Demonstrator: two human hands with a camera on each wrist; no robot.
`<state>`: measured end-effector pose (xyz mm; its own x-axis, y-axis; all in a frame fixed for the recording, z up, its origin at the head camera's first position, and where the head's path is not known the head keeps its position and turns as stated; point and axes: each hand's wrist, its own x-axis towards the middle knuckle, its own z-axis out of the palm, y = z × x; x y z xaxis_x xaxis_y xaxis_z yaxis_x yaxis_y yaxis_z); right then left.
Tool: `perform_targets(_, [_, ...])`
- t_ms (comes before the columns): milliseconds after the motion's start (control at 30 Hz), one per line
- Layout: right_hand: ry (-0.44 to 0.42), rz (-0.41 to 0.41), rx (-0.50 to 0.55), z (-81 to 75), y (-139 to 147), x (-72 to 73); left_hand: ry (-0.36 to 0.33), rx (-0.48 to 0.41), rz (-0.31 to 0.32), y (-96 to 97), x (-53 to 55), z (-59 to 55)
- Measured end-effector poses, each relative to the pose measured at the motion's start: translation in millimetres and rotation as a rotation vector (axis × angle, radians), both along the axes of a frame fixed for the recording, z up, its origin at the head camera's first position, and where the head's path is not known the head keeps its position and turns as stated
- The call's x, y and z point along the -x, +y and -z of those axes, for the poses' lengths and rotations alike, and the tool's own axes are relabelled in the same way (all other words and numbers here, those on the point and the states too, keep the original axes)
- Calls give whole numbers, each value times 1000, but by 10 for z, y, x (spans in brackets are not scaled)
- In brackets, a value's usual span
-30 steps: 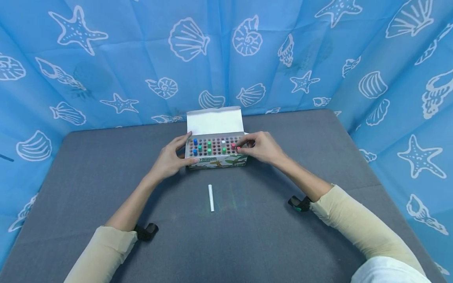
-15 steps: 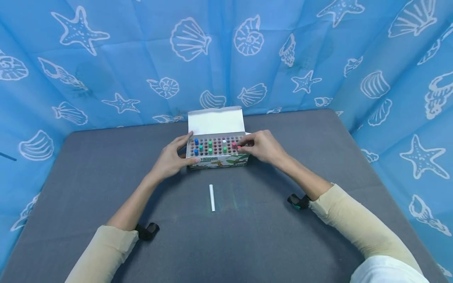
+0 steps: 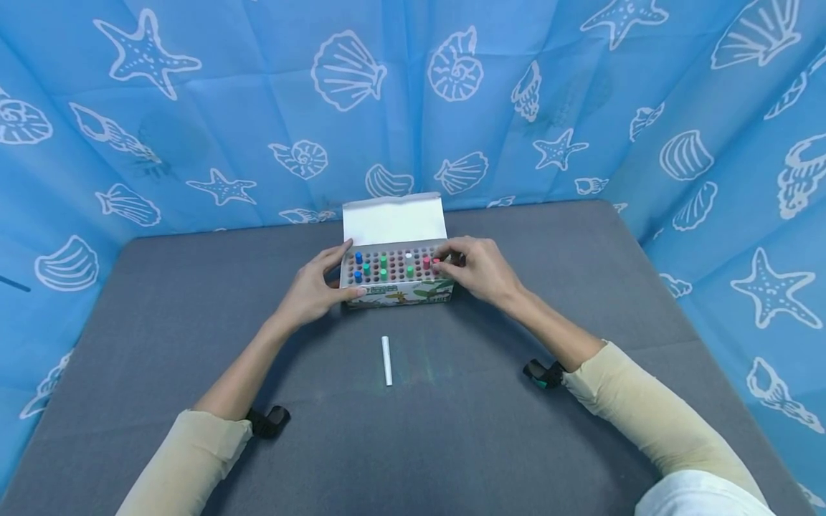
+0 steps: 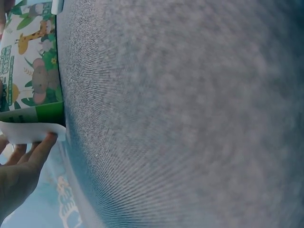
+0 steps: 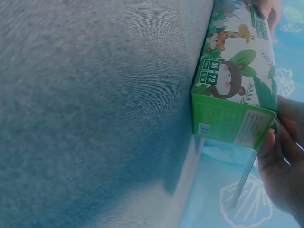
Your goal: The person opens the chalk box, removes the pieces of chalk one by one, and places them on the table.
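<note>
A chalk box (image 3: 406,294) printed with cartoon animals stands at the far middle of the table, its white lid (image 3: 393,218) raised at the back. Blue, green, white and red chalk ends stick up from its holes. My left hand (image 3: 312,287) grips the box's left end, thumb at the front and fingers toward the back; in the left wrist view its fingertips lie against a white end flap (image 4: 33,131). At the right end, my right hand (image 3: 480,269) pinches a chalk stick (image 5: 275,126), mostly hidden by the fingers, close beside two red chalks (image 3: 426,263).
One white chalk stick (image 3: 386,360) lies on the grey table (image 3: 452,444) in front of the box. Faint coloured chalk marks show beside it. Behind the table hangs a blue curtain (image 3: 258,86) with white shells and starfish.
My right hand's fingers have shifted slightly up and back at the box's right end, showing more of the front red chalk. My left hand keeps its place on the box.
</note>
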<state>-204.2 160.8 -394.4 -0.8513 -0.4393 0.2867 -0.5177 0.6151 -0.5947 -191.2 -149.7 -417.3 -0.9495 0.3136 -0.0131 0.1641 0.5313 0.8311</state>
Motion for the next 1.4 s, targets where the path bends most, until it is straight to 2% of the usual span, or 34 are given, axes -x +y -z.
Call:
perform_targets(133, [24,-2,5,-25,-25,9,0,-2,0,-2,0,-11])
perform_targets(333, [4,-9,51,-67,-37,21,2,2,-3,-5,3,-13])
perform_targets(433, [20,-6,72,-92,-38,19,10,5,-3,-5,13,-7])
perform_targets(633, [96,13,89,-101,-46,27,21,31,-4,-2,24,5])
perform_targets(833, [201,6,211,-115,-62,39,20,22,2,-1,24,-3])
perform_targets(933, [227,10,262,-134,-75,28,19,19,3,-1,20,0])
perform_targets(1200, [196,9,308,-169,-104,-46,12,19,-6,-4,14,-7])
perform_targets(1400, [128,15,346,-189,-117,-158,-6,1,-6,-2,10,7])
